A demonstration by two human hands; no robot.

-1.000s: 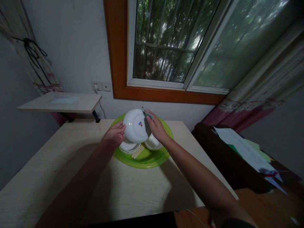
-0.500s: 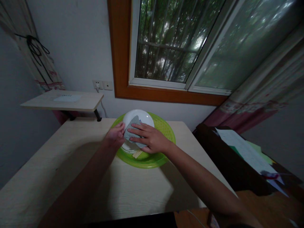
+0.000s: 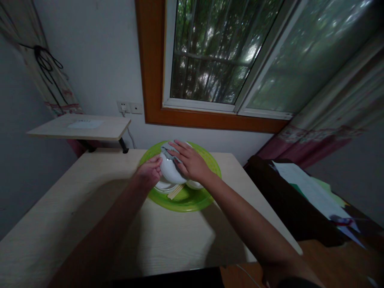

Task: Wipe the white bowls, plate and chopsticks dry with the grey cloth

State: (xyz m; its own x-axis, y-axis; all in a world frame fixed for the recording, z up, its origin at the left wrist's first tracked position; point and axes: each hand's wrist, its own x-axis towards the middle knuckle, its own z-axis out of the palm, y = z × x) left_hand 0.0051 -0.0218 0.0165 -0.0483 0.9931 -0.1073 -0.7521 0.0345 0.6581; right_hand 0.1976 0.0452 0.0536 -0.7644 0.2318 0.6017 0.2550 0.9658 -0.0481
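My left hand (image 3: 150,173) grips the left edge of a white bowl (image 3: 169,171) held on its side over a green round tray (image 3: 192,200). My right hand (image 3: 187,162) lies across the bowl's top and right side with its fingers stretched out, pressing a grey cloth (image 3: 167,151) against it. Only a small part of the cloth shows past the fingertips. Under the bowl, inside the tray, sit a white plate (image 3: 163,186), another white bowl (image 3: 195,184) and a pair of pale chopsticks (image 3: 175,192).
The tray stands at the far side of a pale wooden table (image 3: 90,224), below a window. A small side table (image 3: 81,127) is at the left by the wall. A dark cabinet (image 3: 288,200) with papers stands to the right.
The bowl has been turned in my left hand. My right hand with the cloth swept down across the bowl's face, then back up over its top.
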